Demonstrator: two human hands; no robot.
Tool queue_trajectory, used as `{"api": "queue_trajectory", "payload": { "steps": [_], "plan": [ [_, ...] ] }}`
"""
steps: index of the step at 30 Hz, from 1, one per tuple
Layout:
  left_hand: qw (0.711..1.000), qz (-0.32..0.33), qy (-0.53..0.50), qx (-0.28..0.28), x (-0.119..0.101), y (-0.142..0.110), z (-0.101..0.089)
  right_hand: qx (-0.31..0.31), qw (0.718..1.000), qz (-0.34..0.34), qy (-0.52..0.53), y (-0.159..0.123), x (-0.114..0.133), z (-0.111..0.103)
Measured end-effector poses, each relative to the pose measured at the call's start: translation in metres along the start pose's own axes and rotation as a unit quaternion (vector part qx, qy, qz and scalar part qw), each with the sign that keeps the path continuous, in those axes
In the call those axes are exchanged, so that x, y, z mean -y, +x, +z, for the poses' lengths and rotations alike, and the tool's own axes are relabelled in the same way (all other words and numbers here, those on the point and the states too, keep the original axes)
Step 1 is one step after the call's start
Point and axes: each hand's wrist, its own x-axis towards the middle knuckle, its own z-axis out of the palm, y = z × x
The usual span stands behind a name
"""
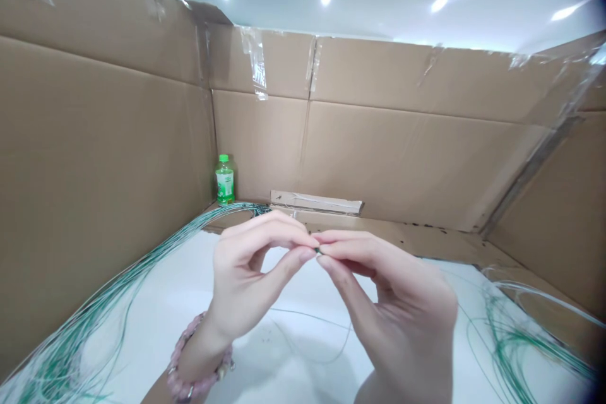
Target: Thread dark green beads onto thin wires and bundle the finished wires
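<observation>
My left hand [260,271] and my right hand [392,297] meet at the fingertips in the middle of the view, both closed in a pinch. Between them shows a tiny dark green piece [318,251], mostly covered by the fingers, so its kind is unclear. A thin green wire [312,315] crosses the white tabletop [274,360] below the hands and curves up behind the right one; whether it joins the pinched piece is hidden. A pink bead bracelet [177,360] circles my left wrist.
Long bundles of green and white wires lie at the left [156,259] and right [514,347]. A green bottle [225,180] stands in the back left corner. Taped cardboard walls [402,151] enclose the table, with a cardboard strip [317,202] at the back.
</observation>
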Motion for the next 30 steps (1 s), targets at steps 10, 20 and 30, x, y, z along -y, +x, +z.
{"api": "queue_trajectory", "payload": {
  "steps": [10, 20, 30],
  "plan": [
    [0.999, -0.020, -0.031, -0.022, 0.0018, -0.0004, 0.0016, -0.005, 1.000, 0.007, -0.005, 0.0010, -0.0025, 0.0041],
    [0.999, -0.039, 0.004, -0.022, 0.0015, 0.0031, -0.0014, 0.010, 0.998, 0.050, 0.027, 0.0028, -0.0075, 0.0015],
    [0.991, 0.021, 0.128, -0.032, -0.0010, 0.0009, -0.0020, 0.013, 0.996, 0.084, -0.014, 0.0058, 0.0006, 0.0068]
  ]
}}
